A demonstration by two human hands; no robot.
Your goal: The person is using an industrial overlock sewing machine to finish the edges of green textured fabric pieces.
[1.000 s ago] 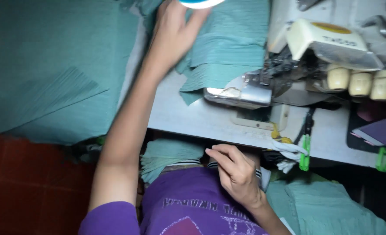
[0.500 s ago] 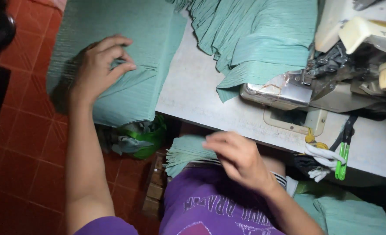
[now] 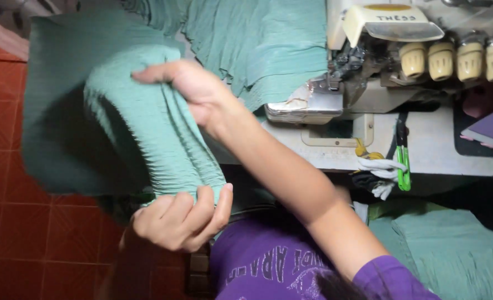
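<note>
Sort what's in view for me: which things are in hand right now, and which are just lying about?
In hand:
- green pleated fabric piece, gripped at the top by the right hand and at the bottom by the left hand

Lying about:
- sewing machine
- green fabric pile on the table
- green snips
- folded green fabric, lower right

Matt crinkled green cloth (image 3: 146, 128); glossy metal sewing machine (image 3: 313, 103).

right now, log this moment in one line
left hand: holds green pleated cloth lower end | right hand: holds upper end | sewing machine: apart
</note>
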